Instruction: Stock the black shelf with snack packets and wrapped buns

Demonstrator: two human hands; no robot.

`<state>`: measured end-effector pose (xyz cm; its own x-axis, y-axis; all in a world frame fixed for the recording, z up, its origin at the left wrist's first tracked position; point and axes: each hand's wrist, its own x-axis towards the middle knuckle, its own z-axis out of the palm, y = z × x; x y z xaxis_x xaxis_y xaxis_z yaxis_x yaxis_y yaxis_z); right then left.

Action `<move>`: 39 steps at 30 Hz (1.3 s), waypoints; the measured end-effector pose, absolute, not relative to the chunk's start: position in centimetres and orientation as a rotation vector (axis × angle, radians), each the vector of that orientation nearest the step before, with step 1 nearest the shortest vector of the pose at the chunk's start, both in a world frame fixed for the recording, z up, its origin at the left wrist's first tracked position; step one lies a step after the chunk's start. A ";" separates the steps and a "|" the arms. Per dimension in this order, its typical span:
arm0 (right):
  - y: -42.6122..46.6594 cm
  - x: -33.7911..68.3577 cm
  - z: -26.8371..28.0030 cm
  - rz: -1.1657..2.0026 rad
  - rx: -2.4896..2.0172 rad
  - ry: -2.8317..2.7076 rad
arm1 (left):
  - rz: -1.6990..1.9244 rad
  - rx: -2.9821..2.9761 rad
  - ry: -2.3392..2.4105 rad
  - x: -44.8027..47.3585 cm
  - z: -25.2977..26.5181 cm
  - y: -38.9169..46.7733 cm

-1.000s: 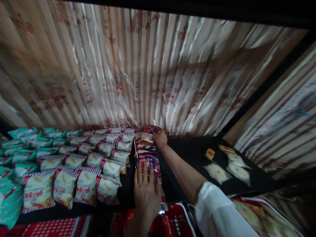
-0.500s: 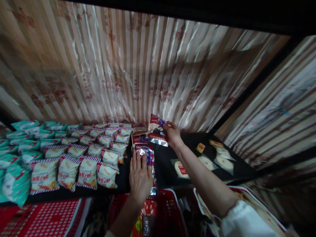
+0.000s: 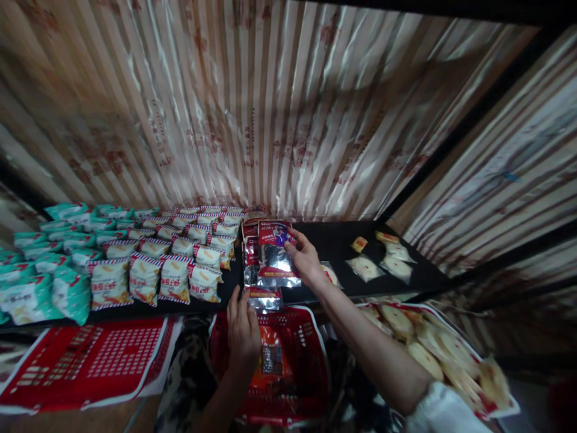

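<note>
Along the black shelf [image 3: 333, 236], snack bags [image 3: 175, 281] stand ranked; the right hand [image 3: 307, 260] pinches a foil pouch [image 3: 271, 258], not yet released; the left hand [image 3: 244, 334] hangs loose, empty.

A wrinkled striped sheet [image 3: 270, 90] with reddish printing is hung at twelve o'clock, and a black post [image 3: 451, 141] is set slantwise between two and three. On the black shelf [image 3: 333, 237], teal-and-white bags [image 3: 72, 294] are stood in rows toward nine o'clock, with stripe-edged white bags [image 3: 175, 279] lined up beside them. Between three and four, clear-wrapped pale rounds [image 3: 364, 268] and small yellow packs [image 3: 359, 244] are laid. A red perforated basket [image 3: 121, 349] is seen at eight; between four and five, a white-rimmed basket [image 3: 507, 412] is loaded with pale wrapped pieces [image 3: 426, 361].
</note>
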<state>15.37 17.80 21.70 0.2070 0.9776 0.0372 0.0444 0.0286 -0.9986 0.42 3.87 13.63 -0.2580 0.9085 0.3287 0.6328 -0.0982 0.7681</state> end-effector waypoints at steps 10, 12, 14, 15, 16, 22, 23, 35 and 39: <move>17.1 12.7 19.0 0.756 -1.391 -1.480 | 1.359 1.645 1.853 0.6 11.7 5.2; 16.9 12.5 18.7 0.688 -1.435 -1.517 | 1.365 1.674 1.855 0.4 11.3 5.4; 16.7 12.3 18.4 0.601 -1.468 -1.558 | 1.344 1.713 1.853 0.2 11.2 5.5; 16.6 12.2 18.2 0.555 -1.485 -1.579 | 1.325 1.738 1.846 0.2 11.1 5.7; 16.5 12.1 18.1 0.512 -1.507 -1.599 | 1.302 1.764 1.839 0.2 11.1 5.8; 15.9 11.7 18.1 0.367 -1.634 -1.687 | 1.308 1.839 1.870 0.7 11.3 6.3; 15.8 11.6 18.1 0.352 -1.654 -1.698 | 1.328 1.855 1.881 0.8 11.4 6.4; 16.4 11.5 17.5 0.206 -1.716 -1.763 | 1.231 2.390 1.775 1.6 16.2 9.7; 16.7 11.7 16.9 0.191 -1.718 -1.725 | 1.182 2.381 1.848 1.9 15.6 11.0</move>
<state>11.67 16.70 16.92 0.1086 0.9274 0.3581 0.8267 0.1157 -0.5506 1.92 10.98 15.62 0.0839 0.8027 0.5905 0.8727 -0.3453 0.3453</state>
